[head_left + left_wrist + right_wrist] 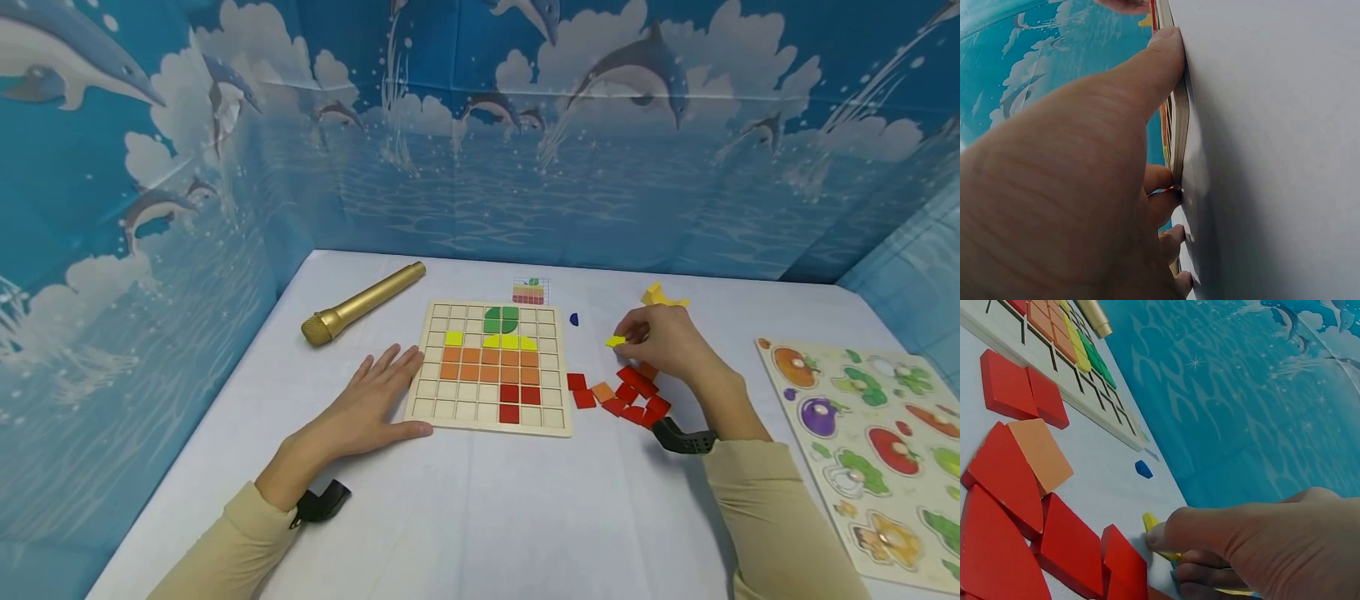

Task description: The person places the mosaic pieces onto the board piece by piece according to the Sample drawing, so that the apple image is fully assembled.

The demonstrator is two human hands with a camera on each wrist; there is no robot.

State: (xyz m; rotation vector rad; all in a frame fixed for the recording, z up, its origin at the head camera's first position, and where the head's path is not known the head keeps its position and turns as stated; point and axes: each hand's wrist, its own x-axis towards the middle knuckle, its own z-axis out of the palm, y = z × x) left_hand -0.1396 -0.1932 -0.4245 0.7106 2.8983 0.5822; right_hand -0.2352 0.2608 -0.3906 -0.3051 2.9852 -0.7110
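A wooden grid board (450, 412) lies mid-table, holding green, yellow, orange and red tiles in its cells. One bare cell separates a lone yellow square (453, 338) from the other yellow tiles in that row. My left hand (367, 412) lies with fingers spread at the board's left edge; in the left wrist view its thumb touches the board's side. To the right of the board, my right hand (667, 337) pinches a small yellow tile (1151, 521) between thumb and fingers, just above the table. Its exact shape is partly hidden by the fingers. Loose red tiles (1007, 478) lie below that hand.
More yellow tiles (656, 293) lie behind the right hand. A blue tile (574, 319) and a small pattern card (531, 290) are near the board's far edge. A gold microphone (363, 304) lies at back left, a vegetable puzzle board (813, 479) at far right.
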